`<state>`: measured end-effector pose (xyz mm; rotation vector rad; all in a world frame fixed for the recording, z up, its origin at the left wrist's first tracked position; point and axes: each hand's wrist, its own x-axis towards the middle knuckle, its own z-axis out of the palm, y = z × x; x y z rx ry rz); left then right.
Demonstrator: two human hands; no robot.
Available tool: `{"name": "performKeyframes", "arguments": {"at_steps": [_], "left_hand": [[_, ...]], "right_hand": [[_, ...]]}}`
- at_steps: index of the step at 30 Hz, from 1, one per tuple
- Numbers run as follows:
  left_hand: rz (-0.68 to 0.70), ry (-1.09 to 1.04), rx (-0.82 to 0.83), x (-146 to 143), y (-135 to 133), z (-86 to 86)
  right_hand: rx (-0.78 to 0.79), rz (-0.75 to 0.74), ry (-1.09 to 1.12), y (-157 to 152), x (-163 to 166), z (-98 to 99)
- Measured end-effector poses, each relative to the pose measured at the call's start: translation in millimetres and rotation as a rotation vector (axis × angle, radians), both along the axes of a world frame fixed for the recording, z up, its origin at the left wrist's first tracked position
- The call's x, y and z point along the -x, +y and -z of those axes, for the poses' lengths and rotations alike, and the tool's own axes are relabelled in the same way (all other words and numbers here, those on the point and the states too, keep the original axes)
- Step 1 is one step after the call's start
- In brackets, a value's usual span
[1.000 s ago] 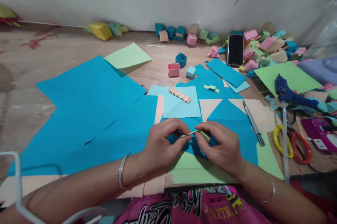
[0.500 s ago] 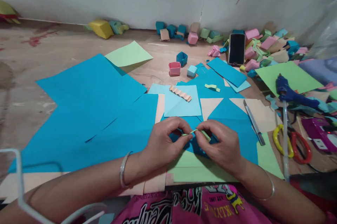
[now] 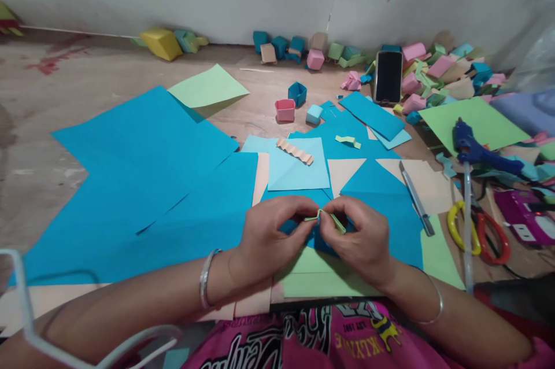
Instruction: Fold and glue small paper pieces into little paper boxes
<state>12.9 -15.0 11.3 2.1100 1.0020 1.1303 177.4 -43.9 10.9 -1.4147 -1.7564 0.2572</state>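
Observation:
A narrow light green paper strip [image 3: 326, 218], partly folded into pleats, is pinched between both hands just above the blue sheets. My left hand [image 3: 266, 236] grips its left end with thumb and fingertips closed. My right hand [image 3: 362, 239] pinches the pleated right part, fingers curled. Under the hands lie a blue paper sheet [image 3: 381, 192] and a light green sheet [image 3: 321, 276]. A pleated peach strip [image 3: 295, 151] rests on a pale blue square [image 3: 299, 172], and a small pleated green strip [image 3: 348, 140] lies farther back.
Large blue sheets [image 3: 143, 166] cover the wooden floor at left. A craft knife [image 3: 416, 198], scissors [image 3: 479, 230] and a blue glue gun [image 3: 477, 152] lie at right. A phone [image 3: 388, 76] leans among several small paper boxes [image 3: 433, 77] along the wall.
The hands have drawn closer together, and the green strip between them is shorter and more bunched. The view shifted slightly.

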Motion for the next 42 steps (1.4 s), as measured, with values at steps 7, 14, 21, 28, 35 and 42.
{"name": "performKeyframes", "arguments": {"at_steps": [7, 14, 21, 28, 35, 42], "left_hand": [[0.017, 0.198, -0.157, -5, -9, -7.6], [0.008, 0.194, 0.001, -23, -14, -9.0], [-0.004, 0.375, -0.177, -31, -2, -13.9], [-0.065, 0.360, -0.274, -38, 17, -12.5], [-0.076, 0.311, -0.279, -46, 27, -12.8], [-0.137, 0.273, -0.334, -55, 28, -10.3]], "right_hand": [[0.057, 0.037, 0.081, 2, -5, 4.0], [0.019, 0.083, 0.059, 13, -13, 8.8], [0.015, 0.054, 0.055, 18, -19, 6.4], [-0.053, 0.069, 0.078, 21, -20, 5.2], [-0.127, 0.065, 0.050, 23, -22, 9.1], [-0.166, 0.083, 0.063, 21, -22, 8.8]]}}
